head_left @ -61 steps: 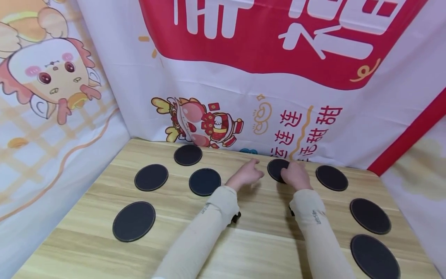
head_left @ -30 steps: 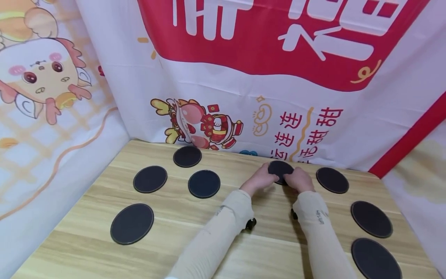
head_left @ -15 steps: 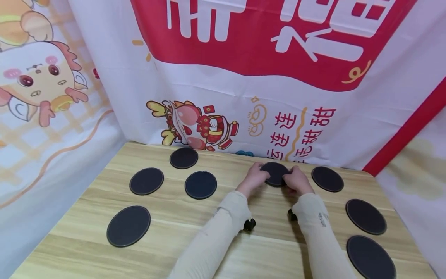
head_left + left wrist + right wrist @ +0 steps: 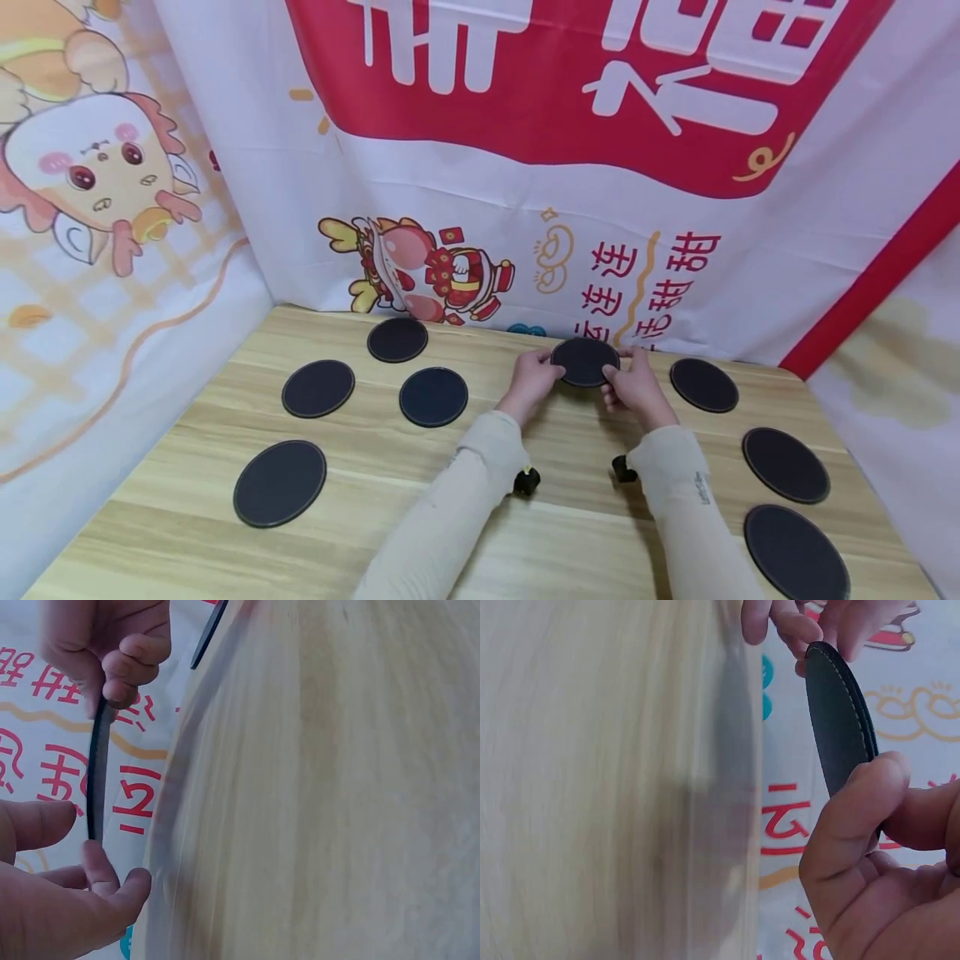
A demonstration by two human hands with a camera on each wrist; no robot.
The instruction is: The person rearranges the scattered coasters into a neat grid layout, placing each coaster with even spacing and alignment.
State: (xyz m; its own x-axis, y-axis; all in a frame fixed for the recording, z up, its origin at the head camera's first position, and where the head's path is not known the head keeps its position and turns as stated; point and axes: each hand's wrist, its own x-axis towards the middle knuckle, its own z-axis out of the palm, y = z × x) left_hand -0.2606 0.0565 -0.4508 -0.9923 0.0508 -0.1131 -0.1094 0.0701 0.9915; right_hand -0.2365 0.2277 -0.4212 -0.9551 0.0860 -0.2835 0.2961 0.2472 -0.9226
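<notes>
A white cloth [image 4: 450, 179] printed with lettering and cartoon figures backs a wooden worktop [image 4: 375, 500], over which a person's pale sleeves [image 4: 450, 517] reach forward. Seven dark discs [image 4: 280, 483] lie flat there, four to the person's left, three to the right. Between the groups, the left hand [image 4: 531, 379] and right hand [image 4: 636, 383], facing each other, hold an eighth, the raised disc [image 4: 585, 362], tilted beside the cloth. Both hands' fingers [image 4: 855, 799] grip its opposite edges. The left-wrist view catches it edge-on; the right-wrist view clearly shows pale rim stitching [image 4: 851, 688].
</notes>
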